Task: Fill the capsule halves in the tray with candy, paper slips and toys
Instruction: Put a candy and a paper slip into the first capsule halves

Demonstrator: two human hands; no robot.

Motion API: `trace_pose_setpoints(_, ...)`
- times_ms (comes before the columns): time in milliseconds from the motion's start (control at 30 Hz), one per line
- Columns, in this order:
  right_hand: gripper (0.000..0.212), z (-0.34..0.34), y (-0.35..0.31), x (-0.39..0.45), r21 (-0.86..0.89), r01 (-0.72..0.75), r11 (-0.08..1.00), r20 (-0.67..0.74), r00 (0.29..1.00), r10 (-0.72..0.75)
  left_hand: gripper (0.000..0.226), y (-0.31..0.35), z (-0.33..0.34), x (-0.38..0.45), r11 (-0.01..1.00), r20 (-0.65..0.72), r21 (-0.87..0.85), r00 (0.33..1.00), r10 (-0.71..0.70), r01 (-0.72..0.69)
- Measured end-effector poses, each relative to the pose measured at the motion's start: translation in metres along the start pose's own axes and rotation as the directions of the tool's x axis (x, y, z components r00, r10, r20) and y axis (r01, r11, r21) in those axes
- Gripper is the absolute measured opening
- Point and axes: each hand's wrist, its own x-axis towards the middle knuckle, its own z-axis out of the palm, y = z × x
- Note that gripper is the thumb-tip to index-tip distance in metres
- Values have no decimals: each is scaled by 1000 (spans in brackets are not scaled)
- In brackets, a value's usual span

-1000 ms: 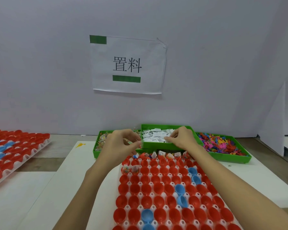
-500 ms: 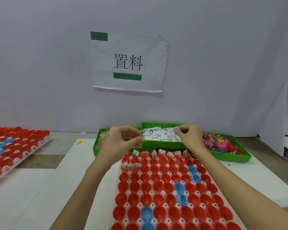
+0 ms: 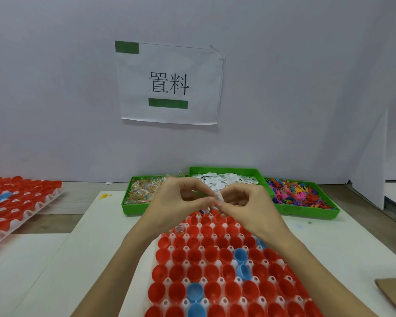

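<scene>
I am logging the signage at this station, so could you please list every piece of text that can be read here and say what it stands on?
"置料": black characters on the white paper sign taped to the wall, between two green bars.
Paper slips in the middle green bin: dark print shows, too small to read.
Small slip pinched between the left hand and the right hand: too blurred to read.
Nothing else readable.
</scene>
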Motion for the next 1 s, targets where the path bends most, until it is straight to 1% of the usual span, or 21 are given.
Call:
trace_pose_setpoints(67, 21, 0, -1, -2, -26, 3, 1000, -58, 998, -4, 13, 1, 3, 0, 1000, -2, -6, 1000, 29, -29)
trace_pose_setpoints(100, 23, -2, -2, -3, -27, 6, 1000, -54, 998, -7, 14, 1, 4, 1, 999, -4, -2, 999, 38, -38)
trace_pose_setpoints(233, 23, -15, -6, -5, -10, 19, 1000, 104, 994, -18, 21, 0, 6, 0, 1000, -17, -14, 1000, 13, -13)
trace_pose_setpoints(300, 23, -25, -3, -3, -10, -8, 1000, 122, 992, 9, 18, -1, 4, 0, 1000, -12, 4, 1000, -6, 6)
trace_pose_setpoints(333, 22, -32, 2, 0, -6, -28, 1000, 92, 995, 28, 16, -1, 3, 0, 1000, -6, 14, 1000, -11, 11)
trace_pose_setpoints(400, 17, -48, 18, 13, 5, -93, 996, -34, 995, 93, 13, 0, 1, 0, 1000, 14, 14, 1000, -9, 8)
trace_pose_setpoints(467, 14, -68, 43, 30, -10, -190, 982, -172, 967, 186, 13, 2, 0, 0, 1000, 21, 3, 1000, -4, 4)
trace_pose_setpoints(533, 15, -86, 72, 48, -97, -291, 952, -294, 922, 252, 13, 4, 1, 0, 1000, 18, 10, 1000, 0, 0)
trace_pose_setpoints(600, 17, -101, 102, 61, -250, -365, 897, -386, 887, 254, 15, 5, 1, 0, 1000, 13, 24, 1000, 7, -7)
trace_pose_setpoints(633, 17, -106, 113, 63, -334, -382, 862, -407, 883, 234, 16, 6, 1, 0, 1000, 11, 27, 1000, 8, -8)
trace_pose_setpoints(667, 17, -109, 122, 64, -410, -381, 829, -400, 891, 212, 18, 6, 0, 0, 1000, 9, 28, 1000, 8, -8)
trace_pose_setpoints(700, 17, -111, 130, 65, -468, -365, 805, -366, 909, 199, 18, 6, -1, 1, 1000, 9, 26, 1000, 8, -8)
trace_pose_setpoints(767, 22, -110, 140, 66, -545, -327, 772, -270, 940, 208, 17, 6, -3, 1, 1000, 10, 17, 1000, 13, -13)
trace_pose_setpoints(833, 27, -108, 144, 69, -598, -312, 738, -226, 949, 218, 20, 6, -5, 1, 1000, 4, 13, 1000, 21, -21)
trace_pose_setpoints(867, 26, -108, 145, 71, -608, -313, 730, -230, 949, 216, 21, 6, -6, 1, 1000, 1, 16, 1000, 23, -23)
trace_pose_setpoints(1000, 11, -106, 148, 76, -582, -333, 742, -264, 940, 215, 26, 6, -8, 2, 999, 2, 17, 1000, 29, -29)
